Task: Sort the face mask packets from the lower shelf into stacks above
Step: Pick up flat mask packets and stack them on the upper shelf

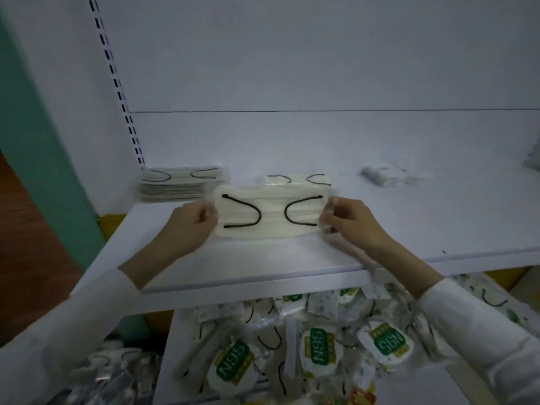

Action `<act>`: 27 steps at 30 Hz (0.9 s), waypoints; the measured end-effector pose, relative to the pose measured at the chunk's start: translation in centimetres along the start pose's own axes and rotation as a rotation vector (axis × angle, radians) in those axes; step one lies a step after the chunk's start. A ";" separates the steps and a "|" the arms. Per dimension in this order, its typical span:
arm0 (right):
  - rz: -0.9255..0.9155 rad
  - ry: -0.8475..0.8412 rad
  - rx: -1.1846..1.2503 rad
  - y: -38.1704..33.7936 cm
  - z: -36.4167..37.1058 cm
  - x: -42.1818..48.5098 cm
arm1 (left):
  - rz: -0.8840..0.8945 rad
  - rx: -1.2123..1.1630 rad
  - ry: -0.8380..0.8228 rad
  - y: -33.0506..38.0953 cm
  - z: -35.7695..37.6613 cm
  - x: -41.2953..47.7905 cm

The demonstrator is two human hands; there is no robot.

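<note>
Over the white upper shelf (292, 258) I hold a cream face mask packet (270, 211) with black ear loops, flat and level. My left hand (190, 220) pinches its left edge, and my right hand (349, 219) pinches its right edge. A tall stack of like cream packets (178, 184) stands at the shelf's back left. Just behind the held packet lies another cream packet (292, 179). Further right sits a blurred pile of white packets (391, 175). On the lower shelf lies a loose heap of packets (306, 346), some marked N95.
The shelf's white back panel rises behind the stacks, with a slotted upright (117, 83) at the left. A teal wall strip (35, 156) and brown floor lie to the left. More packets (111, 366) sit at the lower left. A white thing (533, 159) shows at the right edge.
</note>
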State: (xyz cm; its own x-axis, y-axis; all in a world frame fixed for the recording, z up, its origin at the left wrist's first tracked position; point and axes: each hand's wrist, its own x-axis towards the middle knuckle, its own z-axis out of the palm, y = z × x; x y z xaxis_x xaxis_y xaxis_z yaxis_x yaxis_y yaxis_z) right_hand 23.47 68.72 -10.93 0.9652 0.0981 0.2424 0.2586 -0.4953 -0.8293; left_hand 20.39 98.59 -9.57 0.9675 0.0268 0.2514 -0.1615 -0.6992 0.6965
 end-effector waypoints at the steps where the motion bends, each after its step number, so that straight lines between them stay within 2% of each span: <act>1: 0.038 0.014 0.076 0.2 -1.0 0.9 | 0.008 -0.036 0.012 0.9 0.5 1.4; 3: 0.114 0.055 0.212 0.5 -3.3 3.2 | 0.001 -0.117 0.074 3.0 1.7 4.6; 6: 0.234 0.172 0.285 1.2 -6.1 7.9 | -0.006 -0.127 0.153 5.5 4.2 9.4; 8: 0.287 0.210 0.230 2.3 -6.9 11.3 | -0.013 -0.063 0.164 6.2 6.1 12.3; 11: 0.325 0.172 0.077 4.1 -6.9 15.3 | -0.082 0.050 0.159 5.8 8.6 15.9; 14: 0.275 0.112 -0.053 5.8 -6.0 17.7 | -0.131 0.161 0.143 5.2 10.0 17.7; 20: 0.113 -0.006 -0.294 7.5 -5.1 19.2 | -0.193 0.228 0.151 4.6 11.3 18.5; 27: 0.054 -0.168 -0.547 8.4 -4.5 19.2 | -0.157 0.329 0.114 4.5 11.7 18.2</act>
State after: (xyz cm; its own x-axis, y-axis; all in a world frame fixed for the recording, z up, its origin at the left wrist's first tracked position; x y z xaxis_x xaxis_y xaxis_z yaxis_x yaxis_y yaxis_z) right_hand 44.02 62.58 -10.98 0.9809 0.1742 0.0867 0.1946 -0.8735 -0.4463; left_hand 39.58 87.58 -9.75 0.9446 0.2185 0.2449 0.0762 -0.8718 0.4839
